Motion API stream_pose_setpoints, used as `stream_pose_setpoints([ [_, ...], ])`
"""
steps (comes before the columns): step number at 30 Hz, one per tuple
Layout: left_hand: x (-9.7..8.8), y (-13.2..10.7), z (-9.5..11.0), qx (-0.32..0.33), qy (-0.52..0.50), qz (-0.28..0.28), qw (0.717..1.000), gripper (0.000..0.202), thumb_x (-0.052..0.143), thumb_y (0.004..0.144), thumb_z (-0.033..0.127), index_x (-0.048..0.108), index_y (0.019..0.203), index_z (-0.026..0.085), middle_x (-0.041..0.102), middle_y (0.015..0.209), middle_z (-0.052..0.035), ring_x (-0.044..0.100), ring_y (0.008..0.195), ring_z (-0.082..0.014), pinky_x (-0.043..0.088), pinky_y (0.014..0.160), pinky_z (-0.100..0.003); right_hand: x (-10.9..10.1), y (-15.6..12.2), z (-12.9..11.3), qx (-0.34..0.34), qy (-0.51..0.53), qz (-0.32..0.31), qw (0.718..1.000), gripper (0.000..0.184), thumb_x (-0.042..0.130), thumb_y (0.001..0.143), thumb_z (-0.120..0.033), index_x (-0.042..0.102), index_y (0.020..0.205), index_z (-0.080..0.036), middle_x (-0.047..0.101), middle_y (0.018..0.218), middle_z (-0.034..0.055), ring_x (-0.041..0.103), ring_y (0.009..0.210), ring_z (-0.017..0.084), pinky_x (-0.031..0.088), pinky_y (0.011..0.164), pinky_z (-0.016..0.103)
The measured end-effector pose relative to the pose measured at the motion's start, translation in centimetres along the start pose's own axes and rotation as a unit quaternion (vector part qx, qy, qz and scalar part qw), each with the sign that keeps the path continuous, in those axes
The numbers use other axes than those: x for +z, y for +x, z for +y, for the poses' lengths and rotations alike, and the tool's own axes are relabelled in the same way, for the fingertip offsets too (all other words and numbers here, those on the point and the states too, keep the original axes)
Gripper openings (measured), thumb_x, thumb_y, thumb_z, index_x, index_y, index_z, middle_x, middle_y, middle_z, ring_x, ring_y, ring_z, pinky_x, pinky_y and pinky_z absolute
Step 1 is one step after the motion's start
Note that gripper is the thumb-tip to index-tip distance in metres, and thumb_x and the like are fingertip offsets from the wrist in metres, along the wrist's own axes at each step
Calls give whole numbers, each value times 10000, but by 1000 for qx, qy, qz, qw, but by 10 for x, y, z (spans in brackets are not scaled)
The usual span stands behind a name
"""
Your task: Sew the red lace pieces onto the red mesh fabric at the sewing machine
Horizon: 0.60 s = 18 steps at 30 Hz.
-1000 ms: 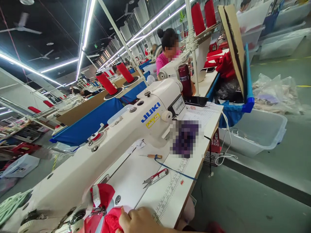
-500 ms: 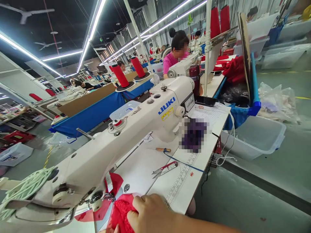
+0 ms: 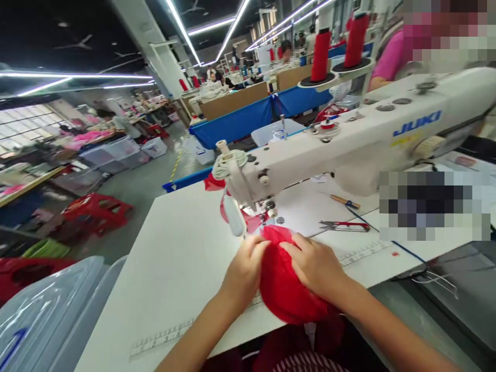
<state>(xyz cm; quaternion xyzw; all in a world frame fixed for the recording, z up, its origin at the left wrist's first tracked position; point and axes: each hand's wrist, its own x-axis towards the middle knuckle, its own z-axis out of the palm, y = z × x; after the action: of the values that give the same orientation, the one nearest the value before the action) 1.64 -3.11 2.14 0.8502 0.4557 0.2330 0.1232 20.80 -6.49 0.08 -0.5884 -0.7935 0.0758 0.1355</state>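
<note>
A rounded piece of red fabric (image 3: 284, 289) lies at the front edge of the white table, its far end close to the needle area of a white sewing machine (image 3: 310, 160). My left hand (image 3: 242, 268) pinches its left edge, thumb and fingers pressed together. On the other side my right hand (image 3: 315, 261) grips the fabric with bent fingers. More red material (image 3: 253, 222) lies behind the presser foot. Red-handled thread snips (image 3: 351, 227) and an awl with a wooden handle (image 3: 344, 201) rest to the right of my right hand.
A printed ruler strip (image 3: 163, 335) runs along the table front. Red thread cones (image 3: 321, 57) stand behind the machine. Clear plastic bins (image 3: 58, 310) and red stools (image 3: 96, 209) are at left. A person in a pink top (image 3: 391, 57) sits beyond the machine.
My view has swung left and down, so the machine appears farther right. Both hands and more of the red fabric now show; my left hand was mostly out of frame before.
</note>
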Motion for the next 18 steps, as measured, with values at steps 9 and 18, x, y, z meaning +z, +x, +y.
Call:
stream_pose_setpoints([
  [9,6,-17,0,181,114,-47,976,370,465,977,366,589,1231,128,584,1093,-144,562,914,-248,550,792,-408,-14,17,12,90,139,12,986,387,461,899,-293,588,1237,-152,711,1018,114,663,921,262,486,748,335],
  [18,10,-21,-4,154,70,4,986,250,543,940,281,598,1139,142,596,1041,-103,559,886,-220,544,765,-353,-17,49,11,69,190,79,976,131,513,841,-240,643,852,-230,697,847,22,635,741,193,466,646,290],
])
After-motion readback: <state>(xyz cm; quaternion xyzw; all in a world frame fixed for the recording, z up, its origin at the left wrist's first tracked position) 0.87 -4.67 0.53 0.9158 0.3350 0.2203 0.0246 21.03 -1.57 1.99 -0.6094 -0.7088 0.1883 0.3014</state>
